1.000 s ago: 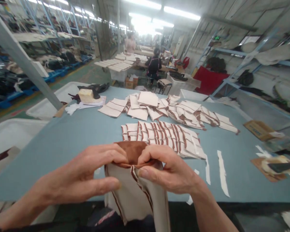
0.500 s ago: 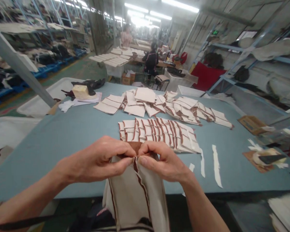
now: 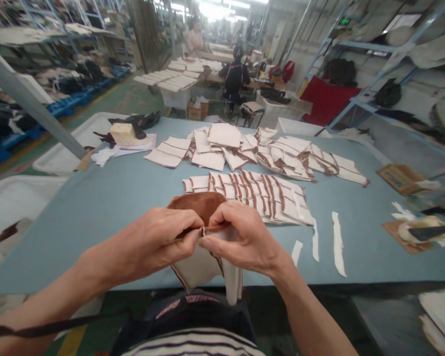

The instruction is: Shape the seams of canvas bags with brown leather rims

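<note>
Between my hands hangs a cream fabric piece (image 3: 198,269) with dark brown seams and a brown inner side that gapes open at the top. My left hand (image 3: 166,235) pinches its upper edge just left of a seam. Right beside it, my right hand (image 3: 241,237) pinches the same edge, thumb in front and fingers curled behind. The fingertips almost meet at the seam. The piece hangs over the near table edge. Just behind my hands lies a row of overlapping cream pieces (image 3: 252,195) with brown edges.
A loose heap of cream pieces (image 3: 217,141) covers the back of the blue-green table (image 3: 133,198). White strips (image 3: 338,244) lie to the right, near a tape roll on a board (image 3: 411,235) and a cardboard box (image 3: 402,178). White bins (image 3: 22,198) stand left. A person (image 3: 237,74) sits farther off.
The fabric piece has been raised and its lower end drawn up, so the brown inside shows wider at the top. Both hands keep their pinch at the seam. My view has tilted down slightly.
</note>
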Demonstrator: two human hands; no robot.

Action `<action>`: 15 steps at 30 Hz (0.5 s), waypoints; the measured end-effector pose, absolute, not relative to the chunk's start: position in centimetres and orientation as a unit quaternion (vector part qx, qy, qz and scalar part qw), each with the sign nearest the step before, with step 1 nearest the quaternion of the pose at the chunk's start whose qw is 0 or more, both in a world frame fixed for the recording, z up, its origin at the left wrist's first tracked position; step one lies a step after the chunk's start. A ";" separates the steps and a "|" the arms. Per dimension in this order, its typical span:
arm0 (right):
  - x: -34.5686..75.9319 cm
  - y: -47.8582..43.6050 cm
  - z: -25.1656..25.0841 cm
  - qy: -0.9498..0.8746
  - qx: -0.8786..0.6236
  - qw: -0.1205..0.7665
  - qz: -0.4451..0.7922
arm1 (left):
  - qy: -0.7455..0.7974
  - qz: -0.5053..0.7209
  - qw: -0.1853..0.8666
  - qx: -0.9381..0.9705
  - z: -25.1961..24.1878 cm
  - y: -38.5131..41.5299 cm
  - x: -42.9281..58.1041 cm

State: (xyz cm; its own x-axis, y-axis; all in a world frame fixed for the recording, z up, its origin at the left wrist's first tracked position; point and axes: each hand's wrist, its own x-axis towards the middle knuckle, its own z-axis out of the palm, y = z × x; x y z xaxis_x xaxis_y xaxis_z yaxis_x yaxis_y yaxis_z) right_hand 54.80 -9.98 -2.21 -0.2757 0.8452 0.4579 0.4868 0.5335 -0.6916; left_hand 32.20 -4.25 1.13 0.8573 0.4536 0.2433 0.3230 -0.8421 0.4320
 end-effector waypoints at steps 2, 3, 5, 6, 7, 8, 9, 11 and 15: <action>54.8 -9.9 -2.1 -0.768 -0.422 0.424 0.229 | 0.205 0.175 0.234 0.934 1.8 -4.5 32.1; 54.8 -9.9 -2.0 -0.764 -0.416 0.426 0.248 | 0.204 0.179 0.254 0.928 2.0 -4.7 32.1; 54.8 -9.8 -2.1 -0.753 -0.402 0.428 0.296 | 0.205 0.188 0.284 0.918 2.2 -4.9 32.0; 54.8 -9.8 -2.1 -0.749 -0.396 0.427 0.317 | 0.204 0.189 0.291 0.915 2.2 -5.0 32.0; 54.7 -9.8 -2.2 -0.747 -0.391 0.426 0.328 | 0.203 0.189 0.292 0.915 2.2 -5.1 32.0; 54.7 -9.9 -2.2 -0.749 -0.390 0.425 0.325 | 0.203 0.189 0.287 0.917 2.1 -5.3 31.9; 54.6 -9.9 -2.1 -0.756 -0.390 0.426 0.307 | 0.203 0.190 0.282 0.918 2.1 -5.4 31.9; 54.5 -10.3 -1.8 -0.775 -0.396 0.427 0.247 | 0.198 0.194 0.280 0.919 2.1 -5.5 31.9; 54.3 -11.3 -0.9 -0.803 -0.417 0.396 0.158 | 0.194 0.186 0.290 0.919 2.1 -6.0 32.0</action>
State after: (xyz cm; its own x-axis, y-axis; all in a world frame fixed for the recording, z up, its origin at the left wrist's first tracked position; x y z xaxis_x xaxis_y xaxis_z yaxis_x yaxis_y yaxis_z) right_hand 54.35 -11.32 -0.89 -0.3388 0.7939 0.5049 0.5436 0.6032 -0.5836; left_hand 32.01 -5.96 2.14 0.8555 0.4647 0.2285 0.2493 -0.7563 0.6049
